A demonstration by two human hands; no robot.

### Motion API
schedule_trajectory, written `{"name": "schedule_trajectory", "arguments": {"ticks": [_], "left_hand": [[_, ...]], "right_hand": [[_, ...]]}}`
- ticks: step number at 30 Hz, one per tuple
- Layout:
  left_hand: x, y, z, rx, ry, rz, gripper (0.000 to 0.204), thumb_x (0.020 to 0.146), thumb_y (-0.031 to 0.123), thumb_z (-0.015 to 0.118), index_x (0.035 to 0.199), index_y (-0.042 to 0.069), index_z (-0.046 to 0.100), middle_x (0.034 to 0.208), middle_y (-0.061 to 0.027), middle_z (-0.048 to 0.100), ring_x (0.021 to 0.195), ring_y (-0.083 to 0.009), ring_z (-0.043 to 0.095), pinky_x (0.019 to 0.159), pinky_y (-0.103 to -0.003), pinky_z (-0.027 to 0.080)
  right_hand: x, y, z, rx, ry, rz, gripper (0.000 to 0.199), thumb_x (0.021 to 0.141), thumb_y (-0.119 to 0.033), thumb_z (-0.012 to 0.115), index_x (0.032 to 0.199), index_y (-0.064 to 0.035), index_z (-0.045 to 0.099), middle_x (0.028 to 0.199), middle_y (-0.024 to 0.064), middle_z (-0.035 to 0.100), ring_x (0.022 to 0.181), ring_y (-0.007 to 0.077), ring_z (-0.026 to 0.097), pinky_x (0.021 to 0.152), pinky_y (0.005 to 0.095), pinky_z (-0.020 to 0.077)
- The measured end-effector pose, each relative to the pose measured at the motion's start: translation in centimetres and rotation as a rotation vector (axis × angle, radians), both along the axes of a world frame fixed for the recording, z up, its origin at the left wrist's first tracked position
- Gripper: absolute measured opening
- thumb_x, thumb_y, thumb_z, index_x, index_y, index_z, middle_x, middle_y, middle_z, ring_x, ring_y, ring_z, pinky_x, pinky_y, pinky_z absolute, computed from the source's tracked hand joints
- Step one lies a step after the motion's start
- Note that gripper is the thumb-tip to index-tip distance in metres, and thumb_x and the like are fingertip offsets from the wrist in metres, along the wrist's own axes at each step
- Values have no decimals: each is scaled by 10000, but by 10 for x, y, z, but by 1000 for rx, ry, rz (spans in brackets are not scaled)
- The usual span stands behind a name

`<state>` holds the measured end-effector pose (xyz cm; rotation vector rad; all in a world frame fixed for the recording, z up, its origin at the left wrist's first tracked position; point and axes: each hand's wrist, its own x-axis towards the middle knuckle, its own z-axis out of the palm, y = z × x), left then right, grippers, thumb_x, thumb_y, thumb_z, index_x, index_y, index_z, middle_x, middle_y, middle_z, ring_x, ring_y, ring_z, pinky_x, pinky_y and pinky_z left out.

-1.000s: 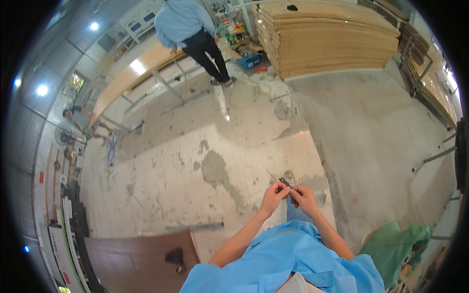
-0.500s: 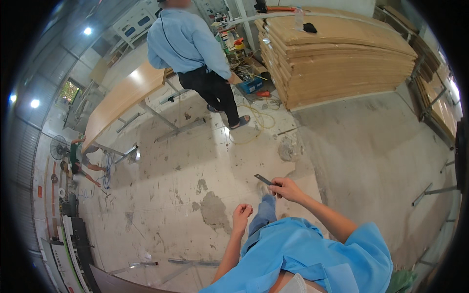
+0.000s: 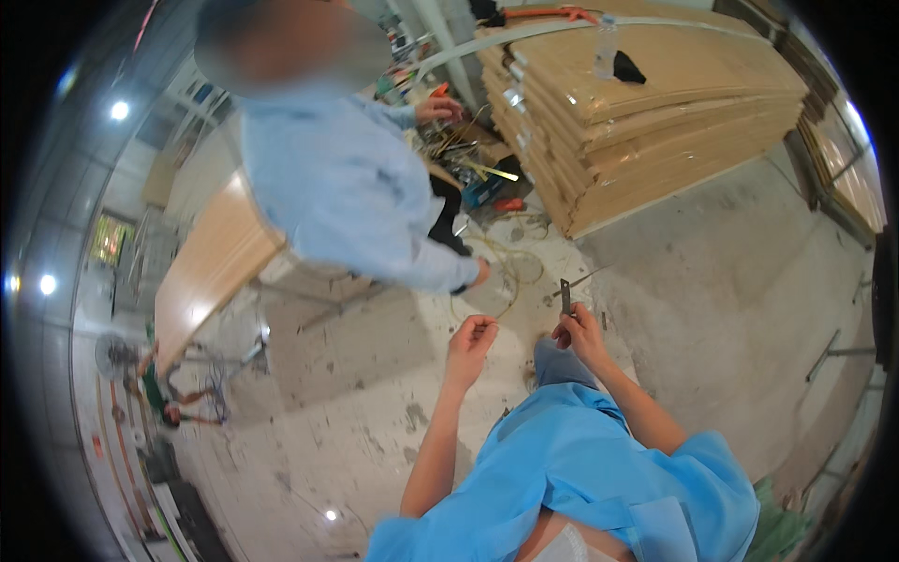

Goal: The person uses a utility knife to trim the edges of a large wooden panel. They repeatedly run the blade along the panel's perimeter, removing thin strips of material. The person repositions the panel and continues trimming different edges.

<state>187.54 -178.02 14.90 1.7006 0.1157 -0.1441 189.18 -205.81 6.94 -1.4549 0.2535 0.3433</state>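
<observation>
My right hand [image 3: 582, 335] is closed around a narrow dark flat strip with a hole near its end [image 3: 566, 298]. The strip stands up out of the fingers, its lower part hidden in the grip. To the left, my left hand [image 3: 471, 348] is raised at about the same height, its fingers curled together; whether anything is inside them is hidden. The two hands are apart, in front of my blue shirt [image 3: 552, 450].
Ahead, a person in a light blue shirt [image 3: 328, 187] stands close by, beside a wood-topped table [image 3: 211, 267]. Stacked brown boards [image 3: 674, 122] rise at the right, with a bottle [image 3: 606, 47] on top. Yellow cord [image 3: 513, 281] lies on the floor. Another person [image 3: 154, 389] bends down far left.
The person in light blue has turned and come nearer, arms out. Both my hands have risen farther ahead; the strip has tilted from pointing left to upright.
</observation>
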Motion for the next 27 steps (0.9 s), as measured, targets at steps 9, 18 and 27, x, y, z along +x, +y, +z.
{"name": "schedule_trajectory", "arguments": {"ticks": [9, 18, 27], "left_hand": [[156, 66, 32, 93, 380, -503, 312, 1112, 255, 690, 1342, 43, 691, 1269, -41, 720, 1204, -161, 656, 1068, -341, 518], [280, 76, 17, 163, 309, -1000, 384, 1093, 230, 718, 1409, 22, 651, 1373, -119, 720, 1266, -208, 685, 1113, -366, 521], [286, 153, 11, -174, 550, -1583, 330, 1138, 246, 645, 1398, 43, 661, 1324, -55, 699, 1235, -147, 629, 1115, -314, 481]], "right_hand": [[169, 7, -115, -410, 175, -111, 278, 1048, -89, 506, 1292, 27, 574, 869, 189, 772, 708, 283, 788, 632, 420, 619], [235, 21, -109, -352, 232, -468, 219, 999, -61, 532, 1175, 46, 607, 898, 180, 789, 734, 278, 804, 656, 416, 637], [146, 159, -161, -404, 439, -957, 154, 939, -51, 609, 980, 57, 711, 769, 219, 771, 674, 324, 786, 670, 462, 624]]}}
